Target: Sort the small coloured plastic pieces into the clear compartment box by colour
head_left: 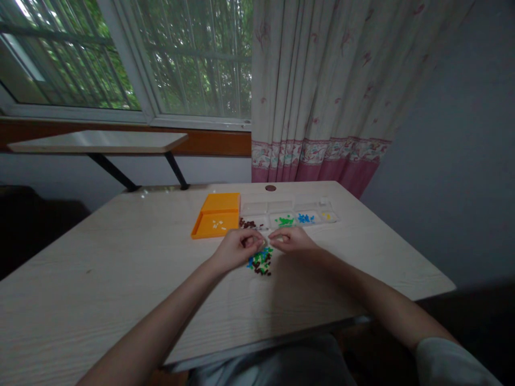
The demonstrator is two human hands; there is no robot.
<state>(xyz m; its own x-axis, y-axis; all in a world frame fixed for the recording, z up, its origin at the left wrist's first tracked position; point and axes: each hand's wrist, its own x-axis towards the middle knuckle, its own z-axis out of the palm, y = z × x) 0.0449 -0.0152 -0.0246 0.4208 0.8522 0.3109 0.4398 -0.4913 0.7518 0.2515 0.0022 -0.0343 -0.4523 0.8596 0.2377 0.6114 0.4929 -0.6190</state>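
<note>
A small heap of mixed beads (260, 262), green, blue and dark brown, lies on the pale wooden table (120, 279). My left hand (237, 249) rests at the heap's left edge with its fingers curled in a pinch. My right hand (292, 239) sits just right of it, fingers pinched together over the heap's far side. What either pinch holds is too small to make out. Behind the hands stands a clear compartment box (287, 214) with brown, green, blue and yellow beads sorted in separate cells.
An orange tray (217, 215) with a few white bits stands left of the clear box. A round cable hole (271, 188) sits near the table's far edge. A wall shelf, a window and a patterned curtain lie beyond.
</note>
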